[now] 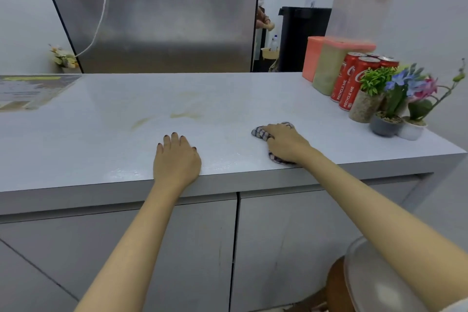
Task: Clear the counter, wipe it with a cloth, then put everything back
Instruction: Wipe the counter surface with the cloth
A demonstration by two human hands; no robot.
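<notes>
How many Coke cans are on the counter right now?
4 Coca-Cola cans at the counter's right end: two in front, two behind showing mainly their tops. The potted plants may hide more.

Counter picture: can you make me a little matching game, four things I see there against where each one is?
1 cloth
2 cola cans
3 left hand
4 yellowish stain

a flat on the counter, near its front edge
b under the right hand
c beside the potted plants
d mid-counter, beyond both hands

Pairs: 1-b, 2-c, 3-a, 4-d.
</notes>
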